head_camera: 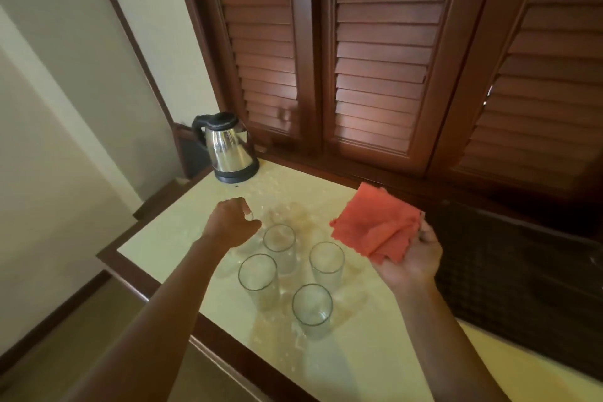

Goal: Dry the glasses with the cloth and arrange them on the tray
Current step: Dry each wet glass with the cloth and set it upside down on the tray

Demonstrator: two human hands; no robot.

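Both forearms bare, no sleeves visible; hands [233, 222] ungloved, no rings or watch.

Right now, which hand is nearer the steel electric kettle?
Left. The left hand hovers just in front of the steel electric kettle, over the glasses; the right hand, holding the red cloth, is farther off to its right.

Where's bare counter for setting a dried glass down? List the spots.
Free: the near stretch of the counter between the closest glass and the front edge, and the patch between the kettle and the red cloth. Crowded: the middle, where four glasses cluster beside the left hand.
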